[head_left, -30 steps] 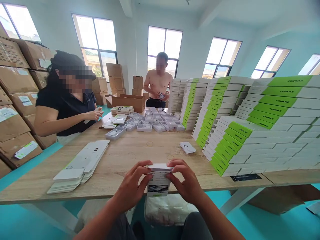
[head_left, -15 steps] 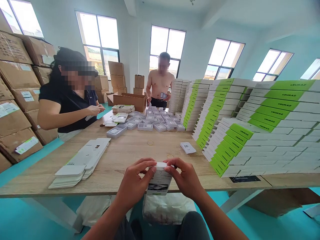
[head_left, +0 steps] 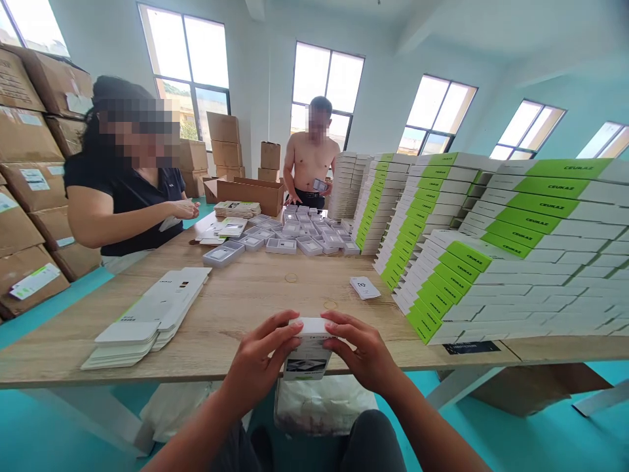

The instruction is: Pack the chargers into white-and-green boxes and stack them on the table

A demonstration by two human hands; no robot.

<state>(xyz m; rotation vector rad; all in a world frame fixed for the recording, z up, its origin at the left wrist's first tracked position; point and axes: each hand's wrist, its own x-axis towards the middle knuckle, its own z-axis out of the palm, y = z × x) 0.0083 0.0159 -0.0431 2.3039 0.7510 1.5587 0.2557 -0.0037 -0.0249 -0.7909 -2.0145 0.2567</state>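
Upright at the table's front edge is a small white carton (head_left: 309,357) with a dark printed picture on its face. My left hand (head_left: 263,357) pinches its upper left corner between thumb and fingers. At the upper right corner, my right hand (head_left: 361,347) grips it in the same way. The carton's top flap looks flat and closed. A stack of flattened white cartons (head_left: 147,314) lies to the left of my hands. Ahead and to the right rests a small pile of white printed cards (head_left: 365,287). Rubber bands (head_left: 291,278) lie on the wood.
Tall stacks of white-and-green cartons (head_left: 452,282) line the table's right side. Clear plastic cases (head_left: 295,229) cover the far middle, before an open cardboard box (head_left: 246,193). One person (head_left: 128,190) works at the left, another (head_left: 314,164) at the far end. A wrapped bundle (head_left: 324,406) sits below the edge.
The carton's top now looks flat between my hands, and my fingers have shifted to its two upper corners. The whole view has turned slightly to the right.
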